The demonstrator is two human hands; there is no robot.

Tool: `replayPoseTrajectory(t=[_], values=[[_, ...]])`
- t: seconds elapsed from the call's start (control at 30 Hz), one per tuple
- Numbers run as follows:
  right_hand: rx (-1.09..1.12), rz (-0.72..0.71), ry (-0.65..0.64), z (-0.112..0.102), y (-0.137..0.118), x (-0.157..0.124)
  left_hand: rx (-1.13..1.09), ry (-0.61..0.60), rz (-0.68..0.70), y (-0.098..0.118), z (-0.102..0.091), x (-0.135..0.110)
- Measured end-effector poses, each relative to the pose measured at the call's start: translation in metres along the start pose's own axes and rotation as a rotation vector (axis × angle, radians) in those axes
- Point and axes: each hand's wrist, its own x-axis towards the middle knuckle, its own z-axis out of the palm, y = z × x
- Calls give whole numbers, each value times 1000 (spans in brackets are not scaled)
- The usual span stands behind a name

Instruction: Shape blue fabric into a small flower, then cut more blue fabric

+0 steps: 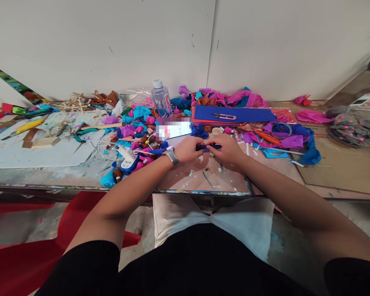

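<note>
Head view: your left hand (187, 149) and right hand (226, 149) each pinch the dark-blue piece (207, 149), probably crepe paper, between them over the tabletop (228, 176), apparently to keep it steady. Thread snips (228, 117) lie on the blue sheet (253, 114), presumably for easy reach.

Your held piece (215, 146): deep, dark blue!
Sheet stack (246, 114): bold blue over orange-red!
Snips (222, 116): pale pink handles!
Your sleeves (92, 259): plain black!
Your counter (223, 181): dusty pink, flecked white and blue!
</note>
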Motion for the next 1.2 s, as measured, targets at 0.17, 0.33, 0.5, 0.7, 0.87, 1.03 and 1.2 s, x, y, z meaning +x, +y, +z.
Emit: replayPoseTrajectory(t=[0.17,0.33,0.5,0.7,0.87,1.03,1.2], values=[[-16,12,-11,1,1,0,20,4,1,-2,1,-1],[-7,-5,2,2,3,-1,-38,7,15,-2,1,-1],[2,2,18,2,5,-2,-112,-29,-28,4,-3,-1],[-16,-11,28,2,5,-2,-196,-53,-70,8,-7,-1],[-5,-13,26,3,7,-2,-202,-56,-63,7,-8,-1],[-10,16,9,3,5,-2,-163,-41,-41,6,-6,-1],[-32,9,8,2,3,-2,-64,-20,-1,3,-4,0]])
